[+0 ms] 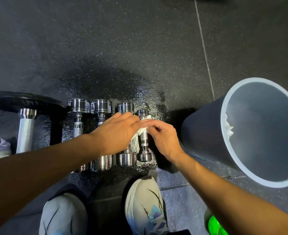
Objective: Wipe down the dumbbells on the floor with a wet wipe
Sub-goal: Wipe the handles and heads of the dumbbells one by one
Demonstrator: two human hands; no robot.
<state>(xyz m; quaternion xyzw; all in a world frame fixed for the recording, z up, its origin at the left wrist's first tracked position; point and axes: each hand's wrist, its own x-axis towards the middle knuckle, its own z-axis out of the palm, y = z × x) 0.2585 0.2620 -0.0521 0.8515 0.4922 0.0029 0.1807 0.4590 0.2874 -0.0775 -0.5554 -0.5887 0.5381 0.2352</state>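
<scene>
Four dumbbells [101,106] side by side on floor [106,39]; bin [201,133] right of row, barbell [26,133] left; wipe [142,130] on rightmost dumbbell [145,141]; shoes [143,200] before row.

the dumbbells [101,106] are gleaming in polished chrome, grips [78,131] showing rough knurling. the wet wipe [140,131] is looking soft and crumpled. the rubber floor [106,39] is lying grainy, glistening wet nearby. the bin [204,133] is showing smooth matt plastic.

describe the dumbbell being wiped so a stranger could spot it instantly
Start at the grey bin on the right. Left of it, four chrome dumbbells lie side by side on the wet floor. It is the smallest dumbbell, nearest the bin, with a white wipe on its handle.
</scene>
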